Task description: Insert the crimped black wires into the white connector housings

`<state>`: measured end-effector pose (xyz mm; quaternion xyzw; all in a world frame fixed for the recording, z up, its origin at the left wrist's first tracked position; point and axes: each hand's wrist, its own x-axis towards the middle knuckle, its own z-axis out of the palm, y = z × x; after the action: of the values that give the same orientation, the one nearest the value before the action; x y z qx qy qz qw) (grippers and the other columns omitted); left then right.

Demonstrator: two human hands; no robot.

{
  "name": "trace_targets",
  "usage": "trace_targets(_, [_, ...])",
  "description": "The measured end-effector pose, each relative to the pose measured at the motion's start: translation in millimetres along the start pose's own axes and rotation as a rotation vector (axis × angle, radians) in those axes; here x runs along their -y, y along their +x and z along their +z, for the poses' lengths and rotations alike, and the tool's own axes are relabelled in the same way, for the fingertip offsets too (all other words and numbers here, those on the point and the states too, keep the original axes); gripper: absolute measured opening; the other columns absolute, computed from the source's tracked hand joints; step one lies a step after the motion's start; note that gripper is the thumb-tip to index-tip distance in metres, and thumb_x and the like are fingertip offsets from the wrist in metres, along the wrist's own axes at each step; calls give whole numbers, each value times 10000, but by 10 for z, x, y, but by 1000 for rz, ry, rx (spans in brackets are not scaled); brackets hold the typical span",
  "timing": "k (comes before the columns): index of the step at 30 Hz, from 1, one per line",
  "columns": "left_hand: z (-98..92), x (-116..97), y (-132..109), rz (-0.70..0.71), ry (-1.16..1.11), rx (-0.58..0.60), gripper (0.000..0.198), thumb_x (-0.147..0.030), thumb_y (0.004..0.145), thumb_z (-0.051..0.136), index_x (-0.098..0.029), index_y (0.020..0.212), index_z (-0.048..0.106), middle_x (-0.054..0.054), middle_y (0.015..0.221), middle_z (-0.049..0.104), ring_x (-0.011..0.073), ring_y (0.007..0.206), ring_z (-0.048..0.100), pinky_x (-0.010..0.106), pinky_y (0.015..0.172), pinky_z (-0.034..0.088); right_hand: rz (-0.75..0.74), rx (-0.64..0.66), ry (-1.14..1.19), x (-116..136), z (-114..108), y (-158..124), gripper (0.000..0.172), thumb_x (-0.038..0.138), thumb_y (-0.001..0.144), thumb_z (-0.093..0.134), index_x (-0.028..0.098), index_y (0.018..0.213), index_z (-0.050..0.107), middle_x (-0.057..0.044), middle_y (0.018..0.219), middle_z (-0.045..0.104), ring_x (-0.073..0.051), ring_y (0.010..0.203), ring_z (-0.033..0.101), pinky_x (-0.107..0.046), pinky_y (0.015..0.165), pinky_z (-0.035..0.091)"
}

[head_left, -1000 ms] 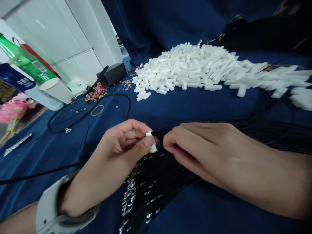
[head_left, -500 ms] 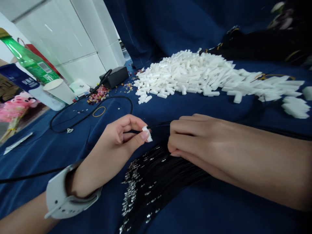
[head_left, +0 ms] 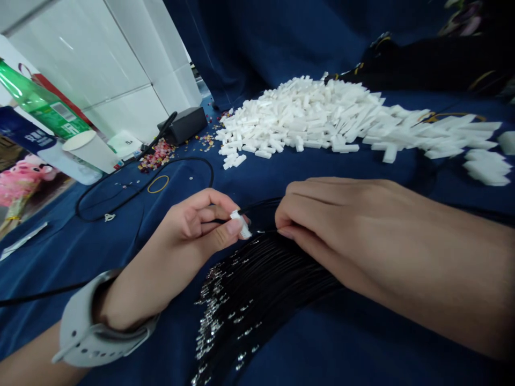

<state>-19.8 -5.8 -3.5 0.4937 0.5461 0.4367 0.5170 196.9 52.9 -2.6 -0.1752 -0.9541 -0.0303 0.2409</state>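
Note:
My left hand (head_left: pixel 193 236) pinches a small white plastic connector (head_left: pixel 240 224) between thumb and forefinger, with a black wire running out of it. My right hand (head_left: pixel 338 225) is closed in a pinch on a thin black wire (head_left: pixel 265 231) whose metal tip points at the connector. Both hands hover over a bundle of black wires with silver terminals (head_left: pixel 241 289) lying on the blue cloth (head_left: pixel 306 343). A grey watch band (head_left: pixel 88 332) wraps my left wrist.
A large pile of white connectors (head_left: pixel 322 112) lies at the back. On the left stand a green bottle (head_left: pixel 40 104), a paper cup (head_left: pixel 90 150), a black adapter (head_left: pixel 183 123) with a looping cable (head_left: pixel 140 193), a yellow rubber band (head_left: pixel 158 183) and coloured scraps (head_left: pixel 156 153).
My right hand has drawn one wire out of the bundle and brought its tip close to the connector. The left hand has stayed almost in place with the connector.

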Motion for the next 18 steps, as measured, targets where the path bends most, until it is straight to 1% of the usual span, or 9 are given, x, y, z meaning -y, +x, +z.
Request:
trace_targets(4, [-4,7,-24,32,67,4,96,-173,892,763,-195,882,671,-32,789,743,64,689,652,115,621,502,-41,-13,-38,50,32,-1,236,44,911,458,143,743,592,-28,763,594,-97,634,471,-257,639,346])
trace_targets(8, [8,21,-30,47,93,19,89,-174,903,750,-192,876,667,-33,770,746,67,692,659,117,627,512,-9,13,27,46,49,-1,243,75,940,460,144,752,597,-21,767,594,-90,612,446,-243,592,315])
trace_targets(11, [25,13,-34,53,110,20,82,-168,910,739,-197,891,665,-36,775,749,63,691,660,115,633,517,4,19,65,29,67,-9,245,65,930,469,146,731,587,-19,751,590,-89,596,431,-245,567,290])
trace_targets(18, [64,-22,-44,43,158,-7,87,-170,886,738,-193,859,659,-50,703,714,57,622,613,111,575,498,-30,19,72,28,80,-9,276,53,944,445,146,725,584,-11,718,571,-87,591,420,-245,592,300])
